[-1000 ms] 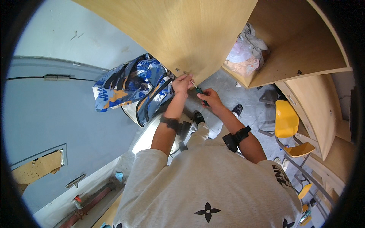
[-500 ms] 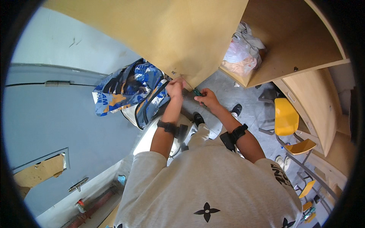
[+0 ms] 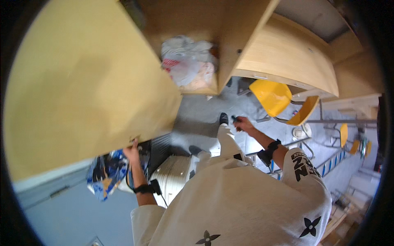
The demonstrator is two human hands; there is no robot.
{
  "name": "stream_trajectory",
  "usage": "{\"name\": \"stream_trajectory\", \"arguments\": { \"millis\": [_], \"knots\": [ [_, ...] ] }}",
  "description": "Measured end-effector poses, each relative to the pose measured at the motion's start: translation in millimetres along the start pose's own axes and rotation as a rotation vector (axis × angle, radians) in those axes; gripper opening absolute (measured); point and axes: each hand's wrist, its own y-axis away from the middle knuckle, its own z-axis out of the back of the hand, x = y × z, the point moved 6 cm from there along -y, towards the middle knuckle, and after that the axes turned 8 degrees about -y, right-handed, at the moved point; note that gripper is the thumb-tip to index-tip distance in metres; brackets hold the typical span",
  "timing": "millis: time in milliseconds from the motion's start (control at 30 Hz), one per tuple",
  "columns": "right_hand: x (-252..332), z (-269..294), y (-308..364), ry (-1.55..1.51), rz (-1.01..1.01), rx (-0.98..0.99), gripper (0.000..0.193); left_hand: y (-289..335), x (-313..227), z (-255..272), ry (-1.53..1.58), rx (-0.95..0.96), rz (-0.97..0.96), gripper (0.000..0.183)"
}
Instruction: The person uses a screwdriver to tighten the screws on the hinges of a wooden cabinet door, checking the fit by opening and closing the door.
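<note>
The wooden door (image 3: 82, 86) fills the largest part of the view; it stands swung out beside the wooden cabinet (image 3: 232, 53), so the opening, as far as one can judge, is already made. Farther right, a yellow chair (image 3: 271, 97) stands on the grey floor. Under the near edge of the door is a blue patterned bag (image 3: 104, 174), partly covered by it, and inside the cabinet lies a bundle of cloth and plastic (image 3: 188, 65), not taken out. The person's left hand (image 3: 131, 153) is at the near edge of the door, with one digit laid up against its face; the other fingers are not clear, so one cannot tell whether they pinch the panel. The right hand (image 3: 244, 124), well apart from the door, has its fingers curled around a small dark tool (image 3: 234, 119), which therefore is not working on the panel at this moment. Smallest are some dark marks (image 3: 135, 138) just beside the left fingertip; whether they are holes or a fitting, and so how much is left there, cannot be told.
</note>
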Motion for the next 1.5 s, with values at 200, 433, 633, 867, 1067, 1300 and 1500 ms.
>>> {"name": "stream_trajectory", "arguments": {
  "millis": [200, 433, 633, 867, 1067, 1300, 1500],
  "knots": [
    [100, 177, -48, -0.157, 0.323, -0.650, 0.022, 11, 44, -5, -0.035, -0.065, -0.090, 0.028],
    [203, 219, -151, 0.600, 0.024, -0.772, 0.064, 66, 29, -27, -0.111, -0.239, 0.043, 0.030],
    [188, 263, -188, 0.905, 0.004, -0.962, 0.076, 86, -34, -79, -0.576, -0.198, 0.173, 0.024],
    [117, 129, -148, 0.445, 0.817, -0.265, 0.017, 78, -43, -108, -0.484, -0.140, -0.045, 0.032],
    [115, -192, -4, 0.034, 0.108, 0.623, 0.027, 91, -96, -132, -0.476, -0.049, -0.353, 0.025],
    [119, -270, -7, 0.432, 0.757, 0.572, 0.028, 100, -62, -153, -0.497, -0.051, -0.244, 0.032],
    [132, -262, 41, 0.128, 0.381, 0.409, 0.020, 105, -64, -143, -0.480, -0.080, -0.243, 0.036]
  ]
}}
